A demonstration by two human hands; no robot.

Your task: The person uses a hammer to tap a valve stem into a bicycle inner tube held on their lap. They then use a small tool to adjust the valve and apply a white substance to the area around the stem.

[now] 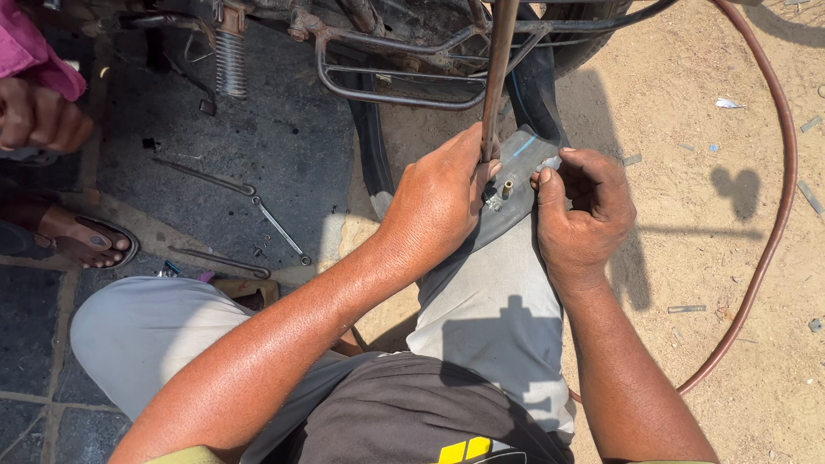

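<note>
Sandy ground [713,172] lies to our right and dark stone paving [284,146] to our left, with the rear of a two-wheeler above. We sit with the black inner tube [516,185] draped over our right knee, directly between both hands.

The brass valve stem [507,188] stands up from the tube, its long axis pointing up and slightly toward the right hand. The left hand [438,202] presses the tube just left of the stem, its grip closed on the rubber and touching a rusty rod [497,77] that rises toward the carrier rack [395,64]. The right hand [580,206] sits just right of the stem; its grip is narrow, thumb and forefinger pinching the tube edge. Both hands are about equally near the stem.

Two spanners [245,202] lie well apart on the paving, and a red hose [778,172] curves across the sand.
</note>
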